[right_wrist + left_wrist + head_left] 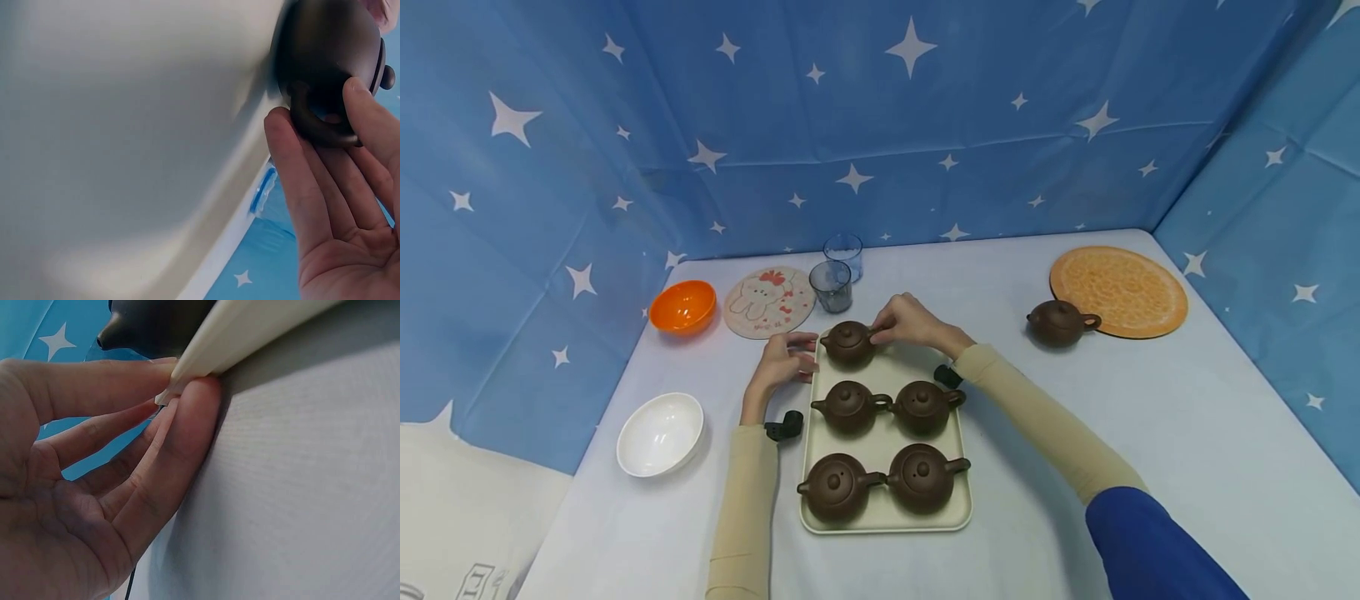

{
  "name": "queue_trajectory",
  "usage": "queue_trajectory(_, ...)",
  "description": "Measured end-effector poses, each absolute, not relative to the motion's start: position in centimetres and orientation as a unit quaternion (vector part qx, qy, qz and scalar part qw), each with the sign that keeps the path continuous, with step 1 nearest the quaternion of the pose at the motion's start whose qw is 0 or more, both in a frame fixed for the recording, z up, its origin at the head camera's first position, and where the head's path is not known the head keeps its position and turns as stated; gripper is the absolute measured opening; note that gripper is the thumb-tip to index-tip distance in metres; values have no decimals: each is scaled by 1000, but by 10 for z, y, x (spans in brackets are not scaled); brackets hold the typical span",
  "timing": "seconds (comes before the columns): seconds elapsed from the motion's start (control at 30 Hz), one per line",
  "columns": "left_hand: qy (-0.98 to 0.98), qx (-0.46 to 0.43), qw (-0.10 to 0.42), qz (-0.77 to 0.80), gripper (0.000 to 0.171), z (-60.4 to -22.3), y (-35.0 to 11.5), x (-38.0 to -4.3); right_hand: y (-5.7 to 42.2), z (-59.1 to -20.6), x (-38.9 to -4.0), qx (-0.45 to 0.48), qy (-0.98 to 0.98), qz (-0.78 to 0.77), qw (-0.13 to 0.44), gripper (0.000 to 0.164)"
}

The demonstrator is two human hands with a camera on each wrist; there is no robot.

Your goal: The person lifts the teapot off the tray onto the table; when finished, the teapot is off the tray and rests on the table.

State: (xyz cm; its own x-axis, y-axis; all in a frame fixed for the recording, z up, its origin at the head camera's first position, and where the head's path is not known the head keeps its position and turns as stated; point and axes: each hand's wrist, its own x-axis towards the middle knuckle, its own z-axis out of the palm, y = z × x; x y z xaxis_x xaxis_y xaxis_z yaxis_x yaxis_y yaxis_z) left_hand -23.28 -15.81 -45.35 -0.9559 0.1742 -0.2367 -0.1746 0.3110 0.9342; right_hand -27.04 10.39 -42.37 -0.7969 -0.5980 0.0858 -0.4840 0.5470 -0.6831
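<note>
A cream rectangular tray [912,364] lies on the table with several dark brown lidded teapots standing on it in rows. My right hand [913,322] is at the teapot [849,343] in the tray's far left corner. In the right wrist view, thumb and fingers [367,112] hold that teapot's loop handle [322,131]. At the far left edge, my left hand [781,360] pinches the tray's rim [209,353] between thumb and fingers. Nearer rows hold two teapots each, among them one [922,408] beside the right wrist and one [837,487] at the front left.
Two glass cups [831,287] stand behind the tray, next to a round bunny mat [767,302]. An orange bowl [683,307] and a white bowl [660,435] sit at the left. Another teapot [1057,323] is at the right, by an orange round mat [1123,292].
</note>
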Motion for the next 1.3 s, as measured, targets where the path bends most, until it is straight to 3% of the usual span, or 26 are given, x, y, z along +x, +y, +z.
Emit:
queue_trajectory(0.57, 797, 14, 143, 587, 59, -453, -159, -232, 127, -418, -271, -267, 852, -444, 80, 13)
queue_trajectory(0.97, 796, 14, 143, 588, 58, -451, -158, -231, 196, -393, -268, -241, 851, -463, 56, 15)
queue_trajectory(1.3, 791, 11, 146, 595, 59, -453, -159, -232, 250, -393, -262, -186, 880, -434, 50, 19)
